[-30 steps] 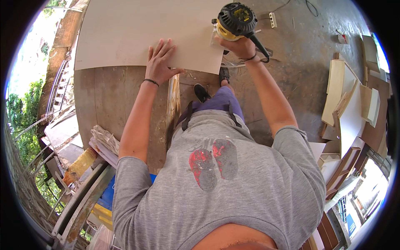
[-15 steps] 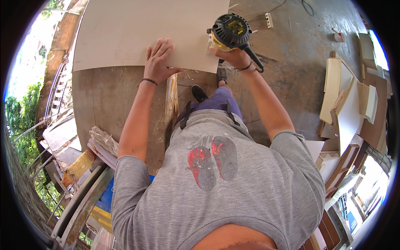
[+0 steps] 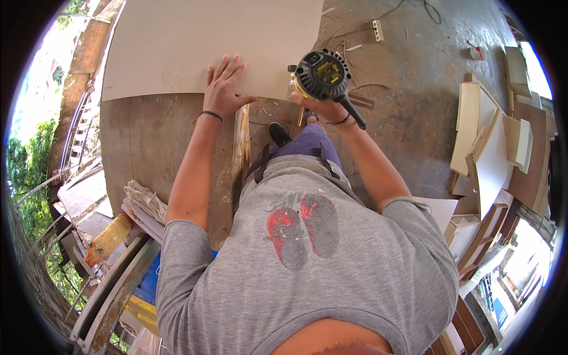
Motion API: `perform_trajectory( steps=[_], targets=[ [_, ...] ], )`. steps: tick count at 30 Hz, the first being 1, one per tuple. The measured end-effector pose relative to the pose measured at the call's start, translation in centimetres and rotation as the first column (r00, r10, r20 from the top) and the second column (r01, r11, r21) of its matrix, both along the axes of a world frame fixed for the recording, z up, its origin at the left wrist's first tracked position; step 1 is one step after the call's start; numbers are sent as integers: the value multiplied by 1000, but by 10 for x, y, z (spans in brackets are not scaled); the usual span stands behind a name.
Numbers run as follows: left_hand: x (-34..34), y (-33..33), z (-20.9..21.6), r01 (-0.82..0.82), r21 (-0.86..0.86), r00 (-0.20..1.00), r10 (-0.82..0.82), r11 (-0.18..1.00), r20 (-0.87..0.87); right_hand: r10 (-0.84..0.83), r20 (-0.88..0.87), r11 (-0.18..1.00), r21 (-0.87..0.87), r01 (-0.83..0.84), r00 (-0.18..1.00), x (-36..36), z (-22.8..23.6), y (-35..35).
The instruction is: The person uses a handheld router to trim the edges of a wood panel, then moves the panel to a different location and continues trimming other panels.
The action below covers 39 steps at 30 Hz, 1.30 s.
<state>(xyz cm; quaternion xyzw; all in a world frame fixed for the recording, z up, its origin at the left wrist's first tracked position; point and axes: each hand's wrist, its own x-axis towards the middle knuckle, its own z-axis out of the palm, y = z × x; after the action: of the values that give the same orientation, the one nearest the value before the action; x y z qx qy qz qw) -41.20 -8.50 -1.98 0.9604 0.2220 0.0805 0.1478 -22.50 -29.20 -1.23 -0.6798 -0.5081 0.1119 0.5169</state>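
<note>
A large pale board (image 3: 171, 53) lies across the wooden worktable (image 3: 160, 136), its near edge facing me. My left hand (image 3: 226, 89) rests flat on that edge, fingers spread and thumb out to the side. In my right hand (image 3: 322, 105) is a black and yellow trim router (image 3: 323, 74), gripped round its body at the board's near right corner. Its round black top faces up, and the cord sleeve points back past my wrist. The router's base and bit are hidden beneath its body.
A white power strip (image 3: 378, 31) with a dark cable lies on the concrete floor (image 3: 414, 100), near thin offcut strips. Cut panels and wooden box parts (image 3: 491, 148) stand at the right. Wrapped material (image 3: 145, 201) and a metal rail (image 3: 112, 296) are at the lower left.
My right hand has moved slightly left and nearer to me with the router, round the board's corner. My left hand stays in its place on the board.
</note>
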Motion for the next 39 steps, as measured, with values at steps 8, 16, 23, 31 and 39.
perform_trajectory(
  steps=[8,16,23,31,39],
  targets=[
    [0,0,0,5,10,1000,-5,1000,3,49,155,990,-135,-28,987,-20,-5,-22],
    [0,3,-5,31,44,999,-33,999,31,7,226,998,-65,8,974,-32,-2,-31],
    [6,-20,0,7,4,999,-7,1000,-33,-37,109,998,-37,41,993,-29,-15,-71],
    [65,-82,-7,205,-13,978,-205,979,-29,-220,-89,971,78,227,971,-10,52,-89],
    [12,-91,3,664,-168,744,-667,729,45,-347,-26,934,78,348,937,0,22,-108]
  ],
)
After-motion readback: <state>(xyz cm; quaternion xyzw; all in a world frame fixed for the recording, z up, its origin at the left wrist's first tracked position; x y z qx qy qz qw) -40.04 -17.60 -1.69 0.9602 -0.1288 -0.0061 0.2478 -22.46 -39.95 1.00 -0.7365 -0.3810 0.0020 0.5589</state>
